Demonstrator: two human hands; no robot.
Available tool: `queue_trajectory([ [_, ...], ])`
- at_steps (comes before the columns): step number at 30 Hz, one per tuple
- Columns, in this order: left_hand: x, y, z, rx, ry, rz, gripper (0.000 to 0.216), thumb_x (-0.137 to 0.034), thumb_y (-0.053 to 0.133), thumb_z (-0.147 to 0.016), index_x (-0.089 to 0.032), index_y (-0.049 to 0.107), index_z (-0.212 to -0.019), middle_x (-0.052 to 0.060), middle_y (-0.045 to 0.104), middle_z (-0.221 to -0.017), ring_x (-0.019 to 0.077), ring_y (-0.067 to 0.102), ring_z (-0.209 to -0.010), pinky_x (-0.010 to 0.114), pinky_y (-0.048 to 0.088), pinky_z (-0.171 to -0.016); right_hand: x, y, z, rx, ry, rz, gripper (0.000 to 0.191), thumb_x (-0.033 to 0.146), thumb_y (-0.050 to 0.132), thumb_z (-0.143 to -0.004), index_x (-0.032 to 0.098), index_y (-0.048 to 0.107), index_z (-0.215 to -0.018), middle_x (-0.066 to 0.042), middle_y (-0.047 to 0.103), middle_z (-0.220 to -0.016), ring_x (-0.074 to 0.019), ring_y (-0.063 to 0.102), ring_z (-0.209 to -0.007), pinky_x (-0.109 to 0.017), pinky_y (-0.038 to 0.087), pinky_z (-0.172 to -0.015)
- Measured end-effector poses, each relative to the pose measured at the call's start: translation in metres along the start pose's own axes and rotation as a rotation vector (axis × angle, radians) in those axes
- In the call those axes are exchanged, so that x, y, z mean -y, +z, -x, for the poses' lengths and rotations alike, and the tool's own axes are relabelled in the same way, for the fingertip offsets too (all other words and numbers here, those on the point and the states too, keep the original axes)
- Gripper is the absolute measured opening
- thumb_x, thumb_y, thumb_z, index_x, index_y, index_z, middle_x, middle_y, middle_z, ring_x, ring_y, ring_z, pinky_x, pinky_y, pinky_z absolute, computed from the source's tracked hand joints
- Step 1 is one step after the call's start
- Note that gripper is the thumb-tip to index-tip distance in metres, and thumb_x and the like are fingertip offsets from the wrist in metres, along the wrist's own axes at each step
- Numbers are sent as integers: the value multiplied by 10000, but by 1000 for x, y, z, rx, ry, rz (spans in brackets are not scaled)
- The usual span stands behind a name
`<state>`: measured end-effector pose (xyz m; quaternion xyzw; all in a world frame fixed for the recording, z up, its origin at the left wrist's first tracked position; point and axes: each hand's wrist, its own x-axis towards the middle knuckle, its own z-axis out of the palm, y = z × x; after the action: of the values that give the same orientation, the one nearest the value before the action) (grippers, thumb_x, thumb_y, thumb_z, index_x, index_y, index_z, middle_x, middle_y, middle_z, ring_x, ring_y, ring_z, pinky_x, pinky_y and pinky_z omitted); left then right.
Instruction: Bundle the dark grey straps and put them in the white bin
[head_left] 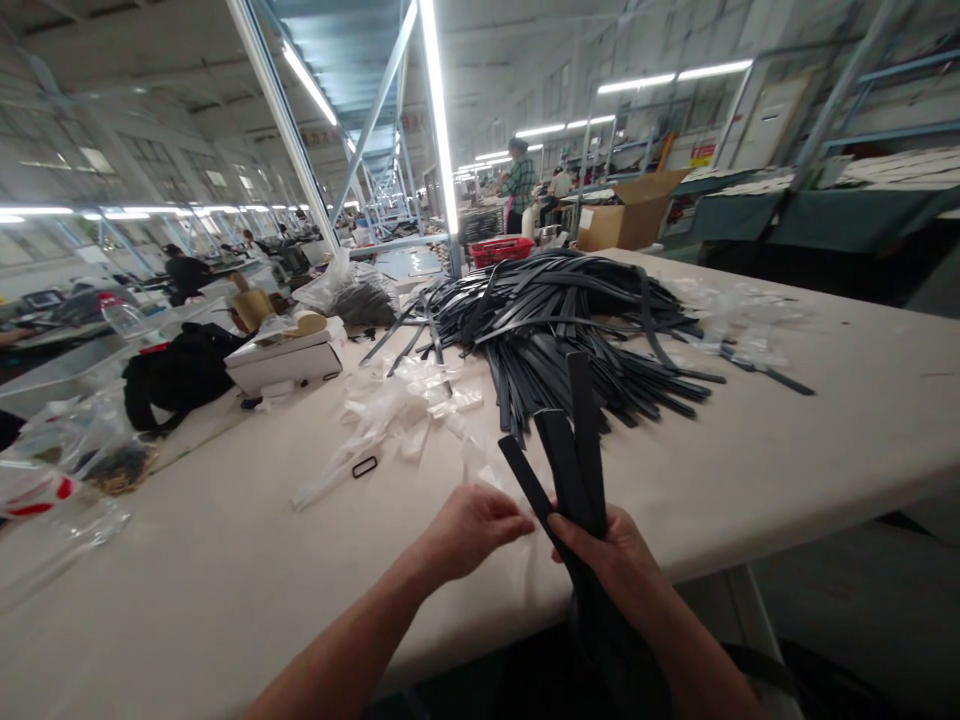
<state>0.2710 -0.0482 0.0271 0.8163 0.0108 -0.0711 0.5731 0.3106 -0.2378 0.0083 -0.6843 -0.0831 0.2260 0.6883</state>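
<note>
Several flat black straps [574, 465] stand fanned out in my right hand [619, 550], which is closed round them with the thumb across the front. Their lower ends hang past the table's front edge. Just left of the straps, my left hand [476, 525] has its fingers drawn together in a pinch; whatever they hold, if anything, I cannot make out. Beyond both hands lies a large heap of black straps [555, 300]. A black rectangular ring [364, 467] rests on the table to the left, beside crumpled clear plastic [397, 410].
The pale table [787, 450] ends just below my hands. On the left are a white box [285, 360], a black bag [180, 370] and plastic bags [82, 450]. A red basket [501, 248] and a cardboard box [630, 210] stand behind. Other people are farther off.
</note>
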Motion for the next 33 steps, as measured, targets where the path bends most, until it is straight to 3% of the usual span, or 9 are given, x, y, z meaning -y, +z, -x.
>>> queue_trajectory([
  [5, 0, -3, -5, -145, -132, 628, 380, -438, 867, -549, -128, 665, -630, 28, 673, -665, 112, 580, -622, 250, 455, -701, -12, -2, 22, -175, 87, 75, 565, 639, 699, -688, 120, 674, -909, -12, 611, -556, -144, 549, -500, -239, 405, -452],
  [10, -5, -4, -3, -278, -212, 955, 481, -453, 915, -492, -146, 621, -718, 13, 694, -777, 103, 628, -616, 241, 491, -661, -32, 4, 53, -25, 87, 115, 534, 683, 649, -714, 151, 601, -698, 1, 543, -557, -122, 503, -489, -234, 379, -458],
  [17, 1, 3, 2, -233, -173, 919, 450, -447, 895, -547, -121, 641, -723, 53, 706, -774, 133, 648, -683, 242, 502, -682, -20, 20, 66, -63, 52, 149, 481, 647, 630, -732, 184, 540, -637, 31, 485, -523, -107, 441, -480, -236, 338, -456],
  [23, 14, 8, 8, -206, -120, 808, 374, -436, 832, -665, -114, 689, -789, 74, 714, -821, 155, 651, -752, 294, 498, -799, -19, 20, 72, -131, 11, 198, 425, 596, 617, -740, 195, 538, -624, 39, 474, -523, -118, 431, -496, -252, 345, -488],
  [29, 22, 17, 13, -189, -169, 789, 397, -461, 844, -634, -131, 722, -819, 60, 708, -798, 150, 625, -722, 303, 475, -783, -20, 19, 74, -194, -56, 285, 406, 576, 588, -769, 199, 559, -622, 40, 466, -538, -128, 414, -515, -261, 348, -505],
  [33, 19, 35, 25, -118, -157, 708, 425, -452, 853, -605, -112, 756, -840, 68, 711, -767, 157, 599, -705, 280, 447, -739, -19, 18, 68, -154, -103, 349, 427, 595, 577, -792, 185, 593, -674, 20, 518, -573, -142, 454, -545, -260, 379, -523],
])
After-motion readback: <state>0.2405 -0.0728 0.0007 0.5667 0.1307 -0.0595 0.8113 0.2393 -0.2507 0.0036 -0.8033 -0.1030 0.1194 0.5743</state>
